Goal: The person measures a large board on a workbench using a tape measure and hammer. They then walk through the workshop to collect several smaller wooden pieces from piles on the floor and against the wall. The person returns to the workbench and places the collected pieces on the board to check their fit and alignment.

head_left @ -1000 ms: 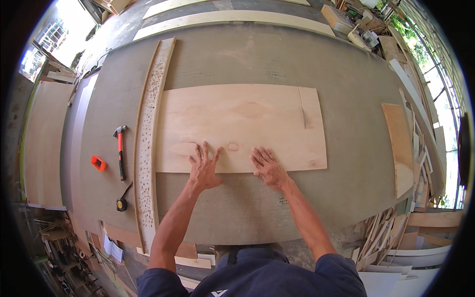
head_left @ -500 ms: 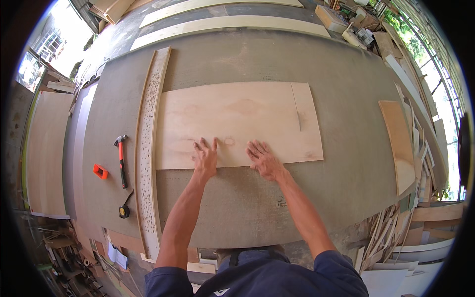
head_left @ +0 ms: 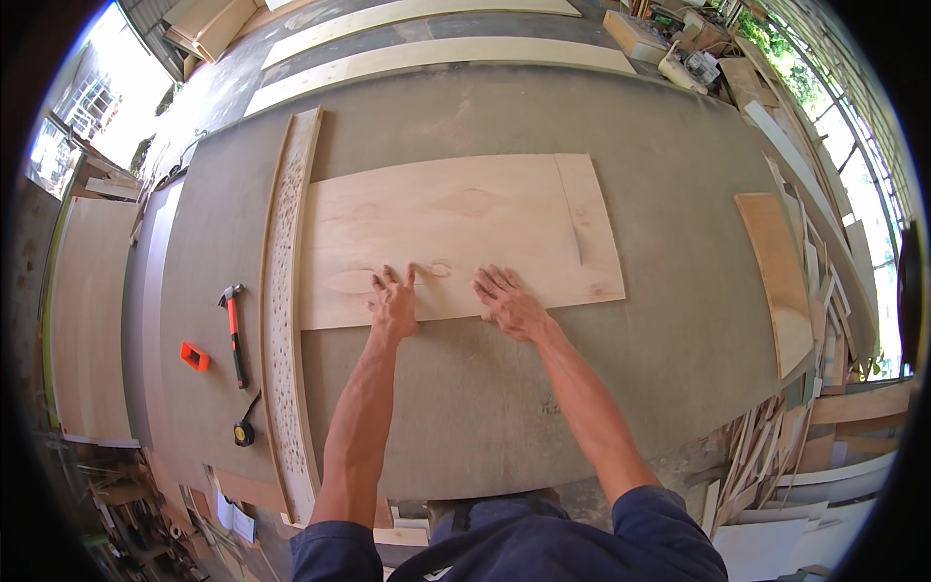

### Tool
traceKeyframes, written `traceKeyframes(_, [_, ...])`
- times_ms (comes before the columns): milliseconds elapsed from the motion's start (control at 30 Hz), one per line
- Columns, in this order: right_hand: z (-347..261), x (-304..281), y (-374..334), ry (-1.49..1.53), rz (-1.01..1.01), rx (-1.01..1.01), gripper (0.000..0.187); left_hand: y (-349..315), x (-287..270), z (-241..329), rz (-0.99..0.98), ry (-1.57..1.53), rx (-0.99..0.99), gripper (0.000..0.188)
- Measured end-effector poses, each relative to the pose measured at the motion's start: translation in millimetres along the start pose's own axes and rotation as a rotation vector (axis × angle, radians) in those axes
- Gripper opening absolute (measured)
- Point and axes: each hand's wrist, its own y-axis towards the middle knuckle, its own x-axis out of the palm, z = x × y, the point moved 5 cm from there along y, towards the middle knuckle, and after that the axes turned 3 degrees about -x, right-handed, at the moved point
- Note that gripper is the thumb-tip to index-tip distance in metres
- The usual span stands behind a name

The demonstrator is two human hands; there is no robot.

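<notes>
A pale plywood sheet (head_left: 456, 218) lies flat on the large grey worktable (head_left: 465, 398), its left end against a long wooden strip (head_left: 288, 184) with a pitted face. My left hand (head_left: 394, 303) rests on the sheet near its front edge, fingers spread. To its right my right hand (head_left: 509, 303) lies flat on the same edge, palm down, fingers stretched out. Neither hand grips anything. A dark line runs across the sheet near its right end. Left of the strip lie a claw hammer (head_left: 234, 335) with a red and black handle, an orange block-shaped item (head_left: 195, 357) and a tape measure (head_left: 244, 433).
Two long pale boards (head_left: 436, 56) lie beyond the table's far side. A curved-edge wooden panel (head_left: 776, 281) sits at the right edge, by stacked offcuts (head_left: 766, 446). Another panel (head_left: 92, 320) stands at the left. A power tool (head_left: 693, 68) is at the far right.
The view has shifted and turned slightly. My hands stay flat on the plywood sheet, and its left end still meets the strip. Nothing has been picked up.
</notes>
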Motion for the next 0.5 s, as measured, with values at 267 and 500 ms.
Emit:
traceKeyframes(267, [12, -5, 14, -0.006, -0.029, 0.014, 0.067, 21, -5, 0, -0.002, -0.016, -0.016, 0.118])
traceKeyframes(500, [28, -1, 28, -0.064, -0.018, 0.004, 0.067, 36, -12, 1, 0.019, -0.037, -0.006, 0.115])
